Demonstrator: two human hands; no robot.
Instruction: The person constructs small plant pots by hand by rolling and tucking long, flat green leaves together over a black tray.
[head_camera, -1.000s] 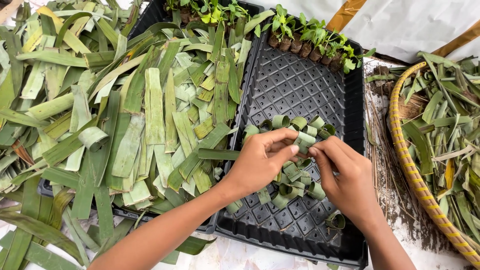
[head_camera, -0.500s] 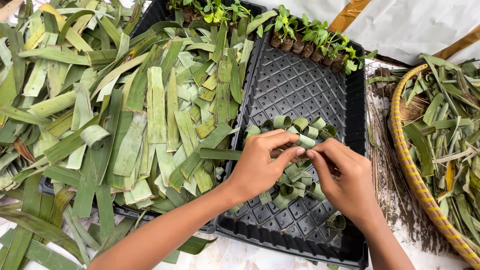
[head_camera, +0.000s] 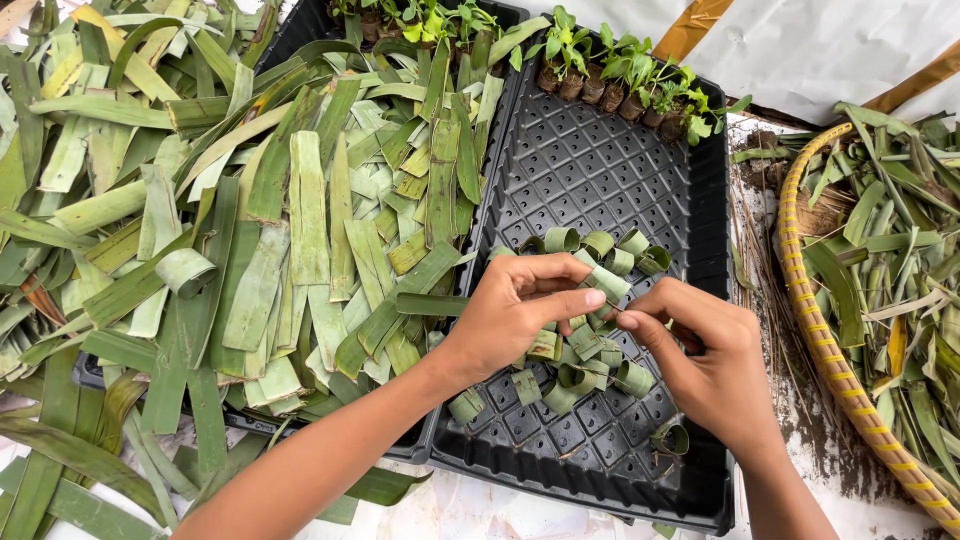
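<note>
Over a black perforated tray (head_camera: 600, 170), my left hand (head_camera: 515, 315) pinches a rolled green leaf strip (head_camera: 605, 283) between thumb and fingers. My right hand (head_camera: 705, 360) meets it fingertip to fingertip, pressing a thin sliver against the roll. Under and around both hands lie several small leaf rings (head_camera: 585, 375) on the tray floor, and more rings stand in a row (head_camera: 600, 245) just beyond my fingers. One ring (head_camera: 670, 438) sits apart near my right wrist.
A heap of cut green leaf strips (head_camera: 250, 200) fills the left side and spills over a second black tray. Small seedlings (head_camera: 620, 75) in soil line the tray's far edge. A woven yellow basket (head_camera: 820, 340) holding leaves stands at right.
Both hands stay over the rings. The fingertips have drawn closer together on the rolled strip, with only small finger movements.
</note>
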